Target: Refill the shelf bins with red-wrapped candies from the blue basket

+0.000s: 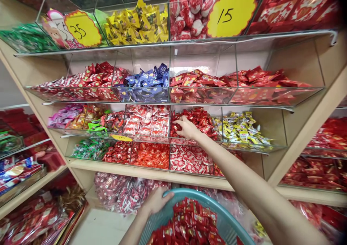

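My right hand (187,128) reaches up into a clear shelf bin (195,140) of dark red wrapped candies (202,119), fingers curled down into the pile; I cannot make out what they hold. My left hand (157,200) grips the far rim of a teal plastic basket (211,206) held low in front of me. The basket holds a heap of the same red wrapped candies (189,223).
Tiered clear bins on a wooden rack hold red, blue (148,82), yellow (138,22), green and white-red candies. Yellow price tags read 35 (82,29) and 15 (230,15). Bagged sweets (121,192) lie under the bottom shelf. More shelves stand left and right.
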Demonstrator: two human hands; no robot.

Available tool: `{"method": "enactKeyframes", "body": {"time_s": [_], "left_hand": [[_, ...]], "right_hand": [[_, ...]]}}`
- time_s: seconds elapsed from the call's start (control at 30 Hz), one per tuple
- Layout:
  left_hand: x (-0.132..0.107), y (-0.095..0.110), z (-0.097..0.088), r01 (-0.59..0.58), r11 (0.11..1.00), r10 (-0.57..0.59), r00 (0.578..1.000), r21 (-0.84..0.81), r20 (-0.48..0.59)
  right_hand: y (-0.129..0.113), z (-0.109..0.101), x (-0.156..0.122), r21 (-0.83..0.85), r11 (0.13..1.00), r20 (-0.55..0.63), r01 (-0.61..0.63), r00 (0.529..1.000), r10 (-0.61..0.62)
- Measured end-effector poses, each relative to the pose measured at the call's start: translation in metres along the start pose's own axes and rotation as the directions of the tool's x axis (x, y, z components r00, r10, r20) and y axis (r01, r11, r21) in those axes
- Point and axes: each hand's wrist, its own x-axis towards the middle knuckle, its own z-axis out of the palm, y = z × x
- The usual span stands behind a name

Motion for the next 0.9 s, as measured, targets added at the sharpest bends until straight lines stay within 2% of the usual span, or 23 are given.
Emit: {"method": "enactKeyframes", "body": {"time_s": [0.17,0.3,0.47,0.57,0.77,0.9], "left_hand": [[0.001,-0.001,0.001,0.025,1.0,-0.025,1.0,-0.009,0.018],[0.001,0.0,0.001,0.005,1.0,-0.005,1.0,0.008,0.006],[0.0,0.002,0.001,0.005,1.0,-0.005,1.0,0.023,0.005],[-0.001,0.003,0.0,-0.001,0.999,0.001,1.0,0.033,0.002],[-0.001,0.003,0.0,-0.01,0.999,0.01,1.0,0.035,-0.004],[-0.001,0.002,0.001,-0.023,0.999,0.023,1.0,0.04,-0.005]], "right_hand": [[-0.002,-0.003,0.001,-0.087,0.994,0.033,0.065,0.998,-0.062],[-0.002,-0.001,-0.003,-0.063,0.997,-0.017,0.049,0.999,-0.05],[0.002,0.004,-0.008,0.063,0.997,-0.16,-0.039,0.986,0.049],[0.005,0.006,-0.009,0.153,0.987,-0.244,-0.051,0.966,0.087],[0.009,0.007,-0.009,0.38,0.925,-0.385,-0.017,0.906,0.175],[0.01,0.004,-0.01,0.464,0.885,-0.446,-0.027,0.857,0.26]]}}
